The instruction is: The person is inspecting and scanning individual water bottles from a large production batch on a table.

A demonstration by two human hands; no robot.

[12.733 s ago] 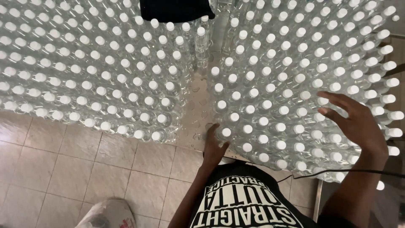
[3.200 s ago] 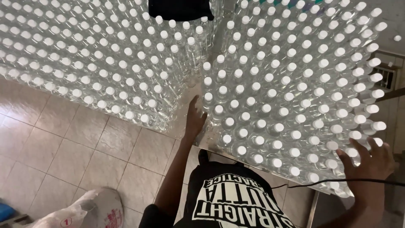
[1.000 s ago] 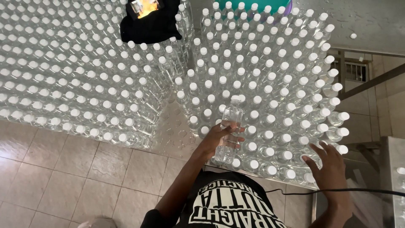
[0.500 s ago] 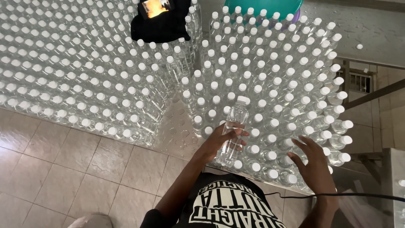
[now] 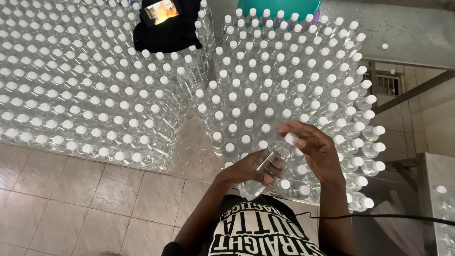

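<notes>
- My left hand [image 5: 246, 171] gripped a clear bottle [image 5: 269, 166] around its body, tilted, cap toward 1 o'clock.
- My right hand [image 5: 316, 152] pinched its white cap [image 5: 291, 139].
- Capped bottles [image 5: 284, 90] crowded the table [image 5: 196, 151] from 9 to 2 o'clock.
- A black cloth [image 5: 166, 26] lay at 11 o'clock.

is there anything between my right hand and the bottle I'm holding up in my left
Nothing visible. Your left hand grips the clear bottle around its lower body, tilted above the standing bottles. Your right hand is already at its white cap, fingers curled around it, with nothing between them.
</notes>
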